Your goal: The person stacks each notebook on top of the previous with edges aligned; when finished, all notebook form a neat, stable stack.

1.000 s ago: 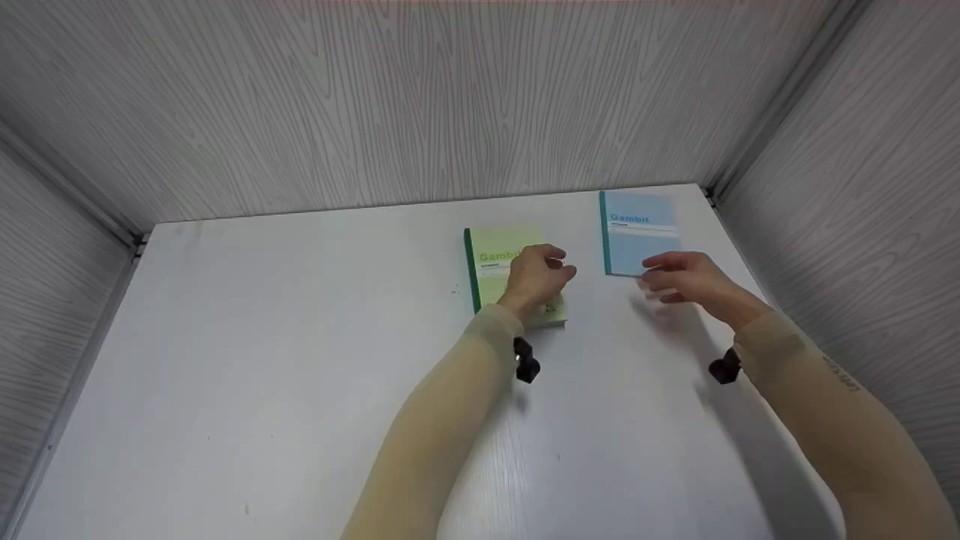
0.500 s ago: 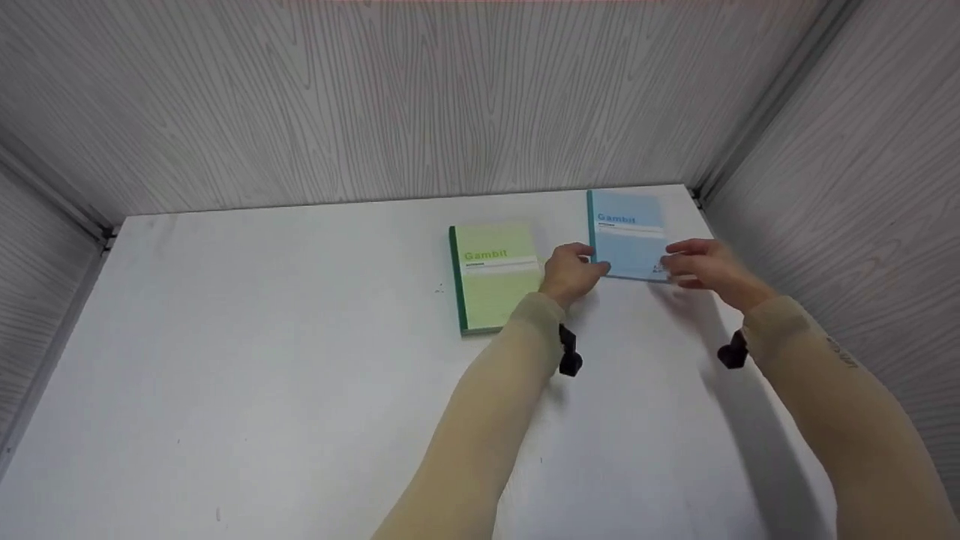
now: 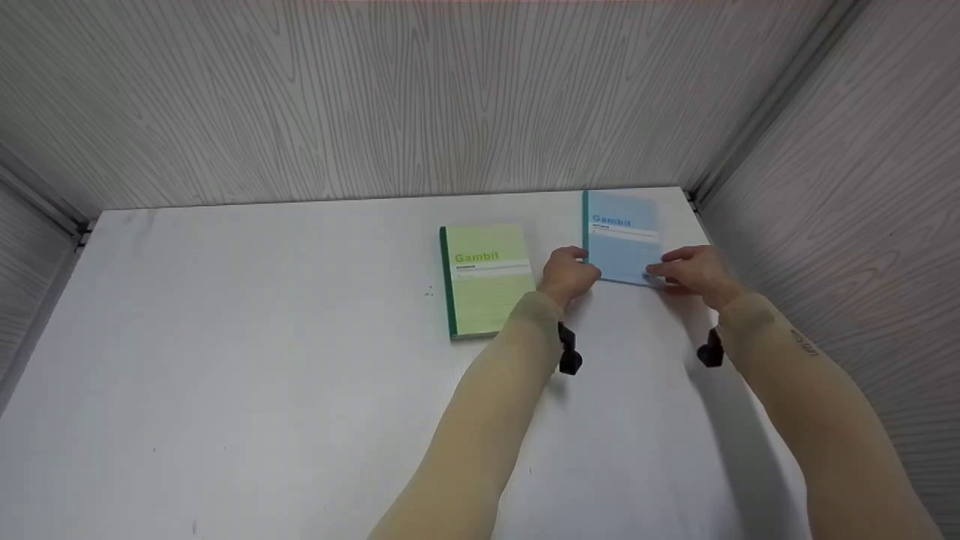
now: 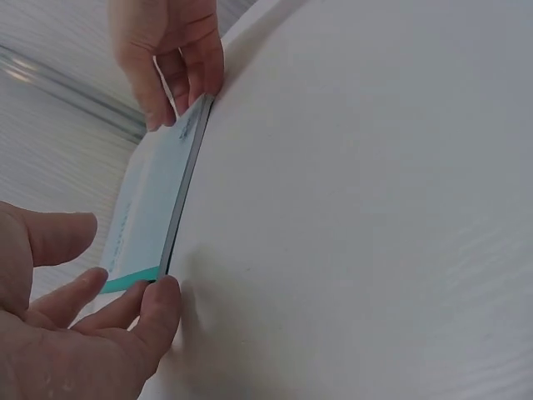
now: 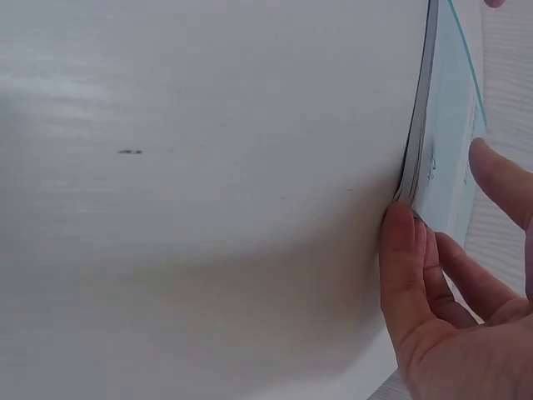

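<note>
A blue notebook [image 3: 619, 247] with a teal spine and the word Gambit on its cover lies at the back right of the table. My left hand [image 3: 568, 274] holds it at the lower spine corner; in the left wrist view its thumb stands off the cover. My right hand [image 3: 697, 271] grips the lower right corner, and the right wrist view shows fingertips [image 5: 400, 218] at the page edges. Left of both hands lies a light green notebook [image 3: 491, 285] with a dark green spine, its lower right part hidden by my left forearm.
The white table [image 3: 262, 360] stretches left and forward of the notebooks. Pale wood-grain panels stand behind it [image 3: 390, 97] and along the right side [image 3: 840, 225]. A small black wrist camera [image 3: 568, 351] hangs at each cuff.
My left hand has moved right from over the green notebook to the blue notebook's spine. My right hand has closed in on the blue notebook's lower right corner. The view has shifted slightly.
</note>
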`<state>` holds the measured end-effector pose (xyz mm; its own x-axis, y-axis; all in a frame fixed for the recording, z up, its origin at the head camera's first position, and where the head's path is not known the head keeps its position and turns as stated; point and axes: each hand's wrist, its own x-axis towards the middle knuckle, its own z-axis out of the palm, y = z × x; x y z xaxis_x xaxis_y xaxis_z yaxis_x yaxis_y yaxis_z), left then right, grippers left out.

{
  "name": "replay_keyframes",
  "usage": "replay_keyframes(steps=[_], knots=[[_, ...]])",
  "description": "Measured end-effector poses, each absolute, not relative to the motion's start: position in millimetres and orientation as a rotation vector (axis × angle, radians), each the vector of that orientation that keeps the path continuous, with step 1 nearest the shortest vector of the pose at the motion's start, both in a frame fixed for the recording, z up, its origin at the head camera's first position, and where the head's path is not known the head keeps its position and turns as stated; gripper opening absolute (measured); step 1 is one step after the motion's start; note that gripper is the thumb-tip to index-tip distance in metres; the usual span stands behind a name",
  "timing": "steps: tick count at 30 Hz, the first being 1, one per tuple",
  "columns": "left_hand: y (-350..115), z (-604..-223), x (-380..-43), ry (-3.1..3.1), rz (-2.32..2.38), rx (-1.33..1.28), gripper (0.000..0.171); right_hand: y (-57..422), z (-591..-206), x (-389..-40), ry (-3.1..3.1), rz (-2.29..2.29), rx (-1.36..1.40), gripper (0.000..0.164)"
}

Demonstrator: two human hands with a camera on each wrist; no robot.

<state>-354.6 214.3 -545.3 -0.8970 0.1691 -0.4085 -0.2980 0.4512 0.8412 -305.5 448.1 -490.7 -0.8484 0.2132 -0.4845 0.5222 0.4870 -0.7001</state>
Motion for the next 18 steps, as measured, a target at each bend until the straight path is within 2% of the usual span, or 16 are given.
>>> replay_keyframes(steps=[3, 9, 18], knots=[[215.0, -550.6, -360.7, 2.259, 1.432, -0.098, 0.056, 447.8, -492.2, -309.8, 2.440, -1.261, 0.644, 0.074], [205.6, -533.6, -351.6, 2.263, 1.442, -0.159, 0.048, 448.8, -496.1, -311.1, 2.485, -1.220, 0.645, 0.068], [198.2, -498.2, -317.1, 2.095, 1.713, -0.308, 0.043, 446.0, -500.7, -304.5, 2.480, -1.209, 0.558, 0.068]])
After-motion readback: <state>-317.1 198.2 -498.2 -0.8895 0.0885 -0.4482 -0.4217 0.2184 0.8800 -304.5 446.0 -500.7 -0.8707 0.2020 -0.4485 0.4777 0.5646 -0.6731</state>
